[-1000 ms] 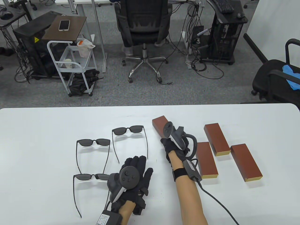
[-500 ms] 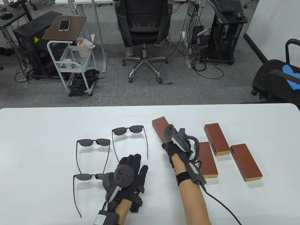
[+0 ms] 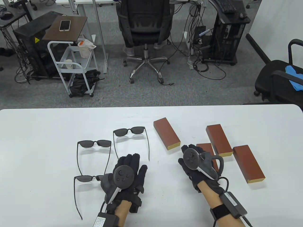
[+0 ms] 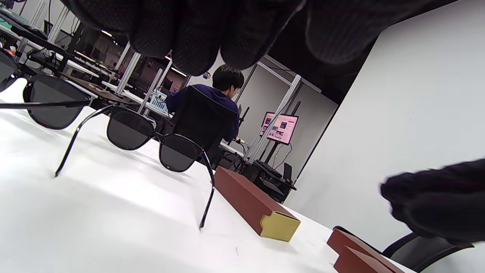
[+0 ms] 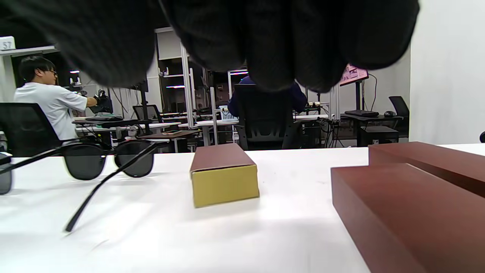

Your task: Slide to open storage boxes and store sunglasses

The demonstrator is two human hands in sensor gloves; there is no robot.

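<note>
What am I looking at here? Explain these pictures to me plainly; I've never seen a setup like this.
No machine here: a person's two hands in black sensor gloves, each with a tracker strapped to its back. The big picture looks down at a white table; the other two come from cameras on the wrists, so dark fingers hang in at the top.

On the table lie three sunglasses with arms unfolded: a far pair, a middle pair and a near pair. To their right lie four brown boxes; the nearest the glasses shows a yellow end.

The left hand rests by the near pair, holding nothing. The right hand is over another box; whether it touches is unclear. Neither hand grips anything.
</note>
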